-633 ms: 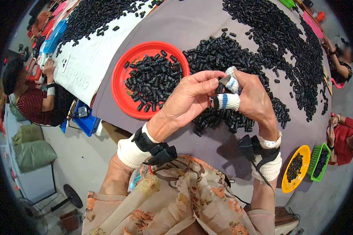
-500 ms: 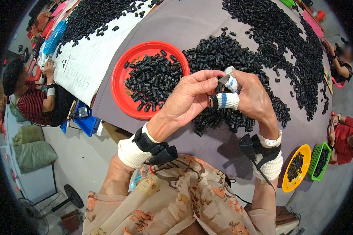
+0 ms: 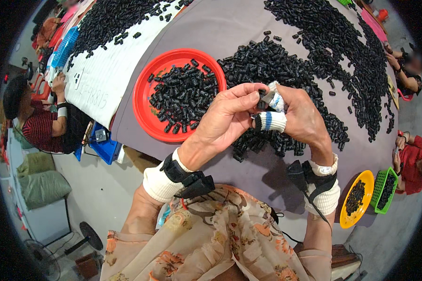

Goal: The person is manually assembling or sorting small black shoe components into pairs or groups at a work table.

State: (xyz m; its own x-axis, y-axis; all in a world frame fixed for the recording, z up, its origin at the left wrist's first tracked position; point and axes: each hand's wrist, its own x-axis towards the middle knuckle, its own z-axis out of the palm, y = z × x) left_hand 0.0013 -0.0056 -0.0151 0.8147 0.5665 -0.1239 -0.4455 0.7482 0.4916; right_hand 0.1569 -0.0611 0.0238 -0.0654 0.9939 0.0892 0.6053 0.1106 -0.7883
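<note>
My left hand (image 3: 225, 117) pinches a small black cylindrical part (image 3: 260, 99) between thumb and fingertips. My right hand (image 3: 302, 112) is closed close against it, wearing white finger covers with blue stripes (image 3: 271, 121) on thumb and forefinger. Between those covers shows a small grey, flat, blade-like piece (image 3: 268, 97) touching the black part; its other end is hidden in the fingers. Just beyond and beneath both hands spreads a pile of similar black parts (image 3: 276, 65). To the left stands a round red tray (image 3: 143, 110) holding many of these parts.
More black parts (image 3: 333, 42) cover the far right of the grey tabletop (image 3: 173, 35). A yellow plate (image 3: 368, 187) and a green basket (image 3: 379, 206) stand at the right edge. Other people sit at left (image 3: 44, 122) and right (image 3: 410, 164). A fan (image 3: 90, 235) stands lower left.
Both hands stay at almost the same place, with slight finger movement around the black part, which shows a little more now. The view has shifted very slightly.
</note>
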